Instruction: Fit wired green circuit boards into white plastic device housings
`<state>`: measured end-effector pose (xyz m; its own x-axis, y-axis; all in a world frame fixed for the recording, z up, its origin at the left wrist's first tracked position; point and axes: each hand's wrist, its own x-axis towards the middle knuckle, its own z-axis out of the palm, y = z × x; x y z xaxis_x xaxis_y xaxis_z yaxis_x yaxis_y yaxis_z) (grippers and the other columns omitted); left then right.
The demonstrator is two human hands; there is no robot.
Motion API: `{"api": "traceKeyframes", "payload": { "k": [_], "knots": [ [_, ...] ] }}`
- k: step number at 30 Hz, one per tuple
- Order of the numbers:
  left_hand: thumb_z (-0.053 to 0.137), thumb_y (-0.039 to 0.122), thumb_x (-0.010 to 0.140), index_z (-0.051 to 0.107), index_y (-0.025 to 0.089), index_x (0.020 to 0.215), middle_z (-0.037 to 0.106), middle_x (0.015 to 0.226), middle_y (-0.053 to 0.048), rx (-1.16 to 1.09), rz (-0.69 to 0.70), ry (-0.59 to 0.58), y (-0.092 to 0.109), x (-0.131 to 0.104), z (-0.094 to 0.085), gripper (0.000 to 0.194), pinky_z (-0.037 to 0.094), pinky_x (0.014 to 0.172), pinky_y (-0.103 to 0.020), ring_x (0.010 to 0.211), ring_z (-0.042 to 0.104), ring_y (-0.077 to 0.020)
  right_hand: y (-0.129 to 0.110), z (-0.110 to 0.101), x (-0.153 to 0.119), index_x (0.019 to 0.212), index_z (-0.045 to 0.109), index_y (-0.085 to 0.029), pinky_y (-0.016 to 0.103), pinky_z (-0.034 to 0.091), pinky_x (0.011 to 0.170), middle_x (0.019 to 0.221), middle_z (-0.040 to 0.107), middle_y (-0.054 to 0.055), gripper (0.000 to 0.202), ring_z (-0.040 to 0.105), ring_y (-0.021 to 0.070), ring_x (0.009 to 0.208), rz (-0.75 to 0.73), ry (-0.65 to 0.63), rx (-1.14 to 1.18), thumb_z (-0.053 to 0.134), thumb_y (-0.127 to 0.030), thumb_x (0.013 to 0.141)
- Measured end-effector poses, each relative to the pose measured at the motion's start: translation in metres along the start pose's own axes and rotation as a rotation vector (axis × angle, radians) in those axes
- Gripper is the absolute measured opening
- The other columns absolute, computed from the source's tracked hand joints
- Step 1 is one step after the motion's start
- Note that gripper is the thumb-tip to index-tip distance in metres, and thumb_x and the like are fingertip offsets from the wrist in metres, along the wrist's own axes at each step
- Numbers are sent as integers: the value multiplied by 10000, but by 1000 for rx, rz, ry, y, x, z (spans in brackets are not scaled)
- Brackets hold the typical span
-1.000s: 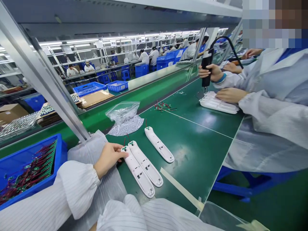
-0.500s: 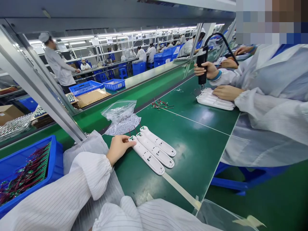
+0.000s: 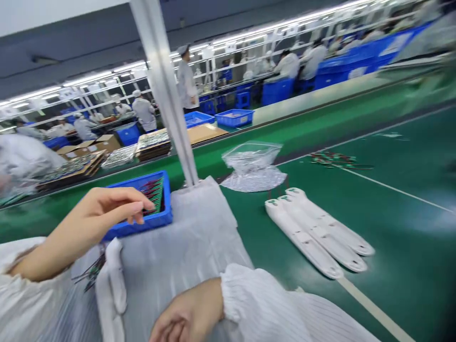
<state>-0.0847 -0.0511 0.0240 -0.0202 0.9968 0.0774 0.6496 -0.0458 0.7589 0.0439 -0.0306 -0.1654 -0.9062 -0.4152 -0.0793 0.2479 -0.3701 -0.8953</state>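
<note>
My left hand (image 3: pixel 107 211) hangs over the near side of a blue bin (image 3: pixel 166 217), its fingers stretched forward and nothing visible in them. Inside the bin stand green circuit boards (image 3: pixel 156 190) with dark red wires. My right hand (image 3: pixel 190 311) is low at the bottom edge, partly cut off and blurred; its fingers are loosely bent and apart, with no object seen. Between my arms, white elongated plastic shells (image 3: pixel 110 289) lie on plastic sheeting (image 3: pixel 185 232), beside some loose wired boards (image 3: pixel 94 273). Three white shells (image 3: pixel 317 232) rest side by side on the green table.
A clear zip bag (image 3: pixel 252 166) lies beyond the three shells. Loose wired pieces (image 3: pixel 338 160) are further right. A metal post (image 3: pixel 167 90) rises behind the bin. Across the green conveyor (image 3: pixel 306 126) are blue trays (image 3: pixel 235 117), stacked boards and people in white.
The view has swung left. My left hand has left the nearest white shell and moved over to the blue bin. My right hand has come into view at the bottom.
</note>
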Motion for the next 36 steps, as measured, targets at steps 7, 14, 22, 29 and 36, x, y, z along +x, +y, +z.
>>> {"api": "traceKeyframes", "payload": {
  "k": [7,14,22,29,36],
  "knots": [
    [576,424,632,639,244,786,616,687,2,99,-512,255,-120,-95,-56,245,398,567,-241,643,516,-170,-21,18,-15,860,553,-121,118,473,524,642,582,-48,530,566,24,457,86,161,169,768,-347,432],
    [513,402,703,624,214,788,620,648,3,198,-491,310,-183,-107,-50,234,417,566,-251,622,558,-184,-19,23,-12,867,565,-170,154,430,626,701,553,-32,450,554,27,579,110,238,-87,687,-440,527],
    [540,302,769,573,122,841,580,703,5,385,-476,281,-225,-47,-49,197,438,689,-326,669,553,-138,-64,60,27,678,581,-154,301,435,553,628,600,50,31,564,201,600,333,564,-1245,584,-183,669],
    [530,310,778,548,115,734,549,660,18,333,-504,313,-232,-48,-45,200,446,590,-274,591,528,-107,-76,39,87,989,507,-83,429,433,686,990,583,195,315,565,332,868,306,1044,-1270,457,-225,712],
    [583,278,662,524,149,758,548,563,28,51,-442,445,-202,-85,-61,172,414,522,-237,567,523,-133,-70,16,87,977,506,-51,398,404,701,947,583,209,290,552,310,888,308,1172,-992,431,-153,715]
  ]
}}
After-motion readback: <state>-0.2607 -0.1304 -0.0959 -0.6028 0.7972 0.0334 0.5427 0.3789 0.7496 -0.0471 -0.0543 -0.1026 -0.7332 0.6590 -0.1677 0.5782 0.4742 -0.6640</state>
